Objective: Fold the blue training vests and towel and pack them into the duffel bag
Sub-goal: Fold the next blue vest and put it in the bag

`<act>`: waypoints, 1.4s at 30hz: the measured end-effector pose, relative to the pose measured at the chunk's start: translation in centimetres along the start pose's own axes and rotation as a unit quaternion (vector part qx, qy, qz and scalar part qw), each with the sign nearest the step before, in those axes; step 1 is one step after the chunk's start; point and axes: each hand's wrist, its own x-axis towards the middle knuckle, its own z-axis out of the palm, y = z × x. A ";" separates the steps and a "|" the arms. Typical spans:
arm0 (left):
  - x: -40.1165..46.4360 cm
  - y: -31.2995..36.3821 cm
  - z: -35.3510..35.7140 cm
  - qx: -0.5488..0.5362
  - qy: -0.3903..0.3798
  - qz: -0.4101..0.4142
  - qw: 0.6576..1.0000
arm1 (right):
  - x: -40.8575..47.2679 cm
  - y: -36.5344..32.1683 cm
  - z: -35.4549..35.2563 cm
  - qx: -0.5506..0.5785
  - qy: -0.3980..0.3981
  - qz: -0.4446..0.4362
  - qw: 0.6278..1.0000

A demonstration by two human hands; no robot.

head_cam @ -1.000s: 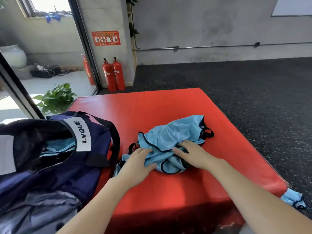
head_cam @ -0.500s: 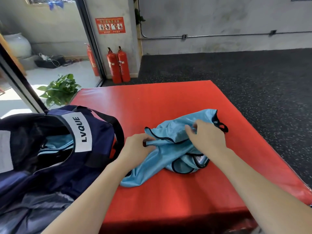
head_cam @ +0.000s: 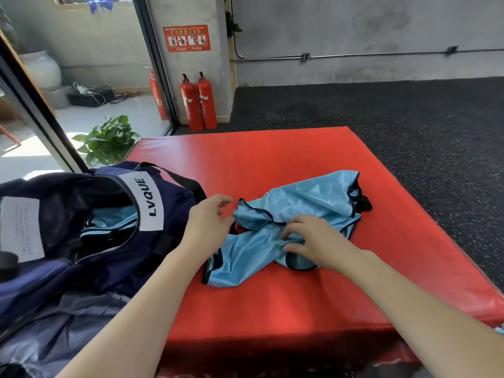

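1. Pressing down with spread, lightly curled fingers, the right hand [head_cam: 316,241] is resting on the crumpled blue training vest [head_cam: 294,211]; whether any cloth is pinched under the palm I cannot tell. The left hand [head_cam: 210,222] is hovering with relaxed, parted fingers at the vest's left edge, gripping nothing.
2. That vest is lying bunched and twisted in the middle of the red mat [head_cam: 272,159], one end trailing toward the person.
3. Judging by its sheen and creases, it is looking thin, light and slippery, likely to slide out of any fold. Taking hold along the dark bound hem [head_cam: 253,207] or the shoulder straps [head_cam: 360,199] seems the firmest option.
4. Just left, touching the mat, the navy duffel bag [head_cam: 90,241] is sitting unzipped, with blue fabric [head_cam: 109,219] already showing inside.
5. Beyond, two red fire extinguishers [head_cam: 199,102] are standing against the wall, with a potted plant [head_cam: 109,139] nearby.
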 end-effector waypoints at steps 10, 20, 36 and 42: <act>-4.2 1.3 1.5 0.100 -0.099 0.140 0.980 | -1.4 -2.1 -3.4 0.206 0.117 0.027 0.971; -3.8 2.3 -0.5 -0.078 0.011 0.053 0.995 | -2.3 -2.1 -4.6 0.276 0.168 0.066 0.944; -3.9 1.2 2.0 0.067 0.071 0.241 0.966 | -4.1 0.3 -1.4 0.003 0.019 0.051 0.999; -6.8 2.1 5.5 0.198 -0.167 0.213 0.942 | -4.7 2.1 -1.1 0.004 0.040 0.070 0.997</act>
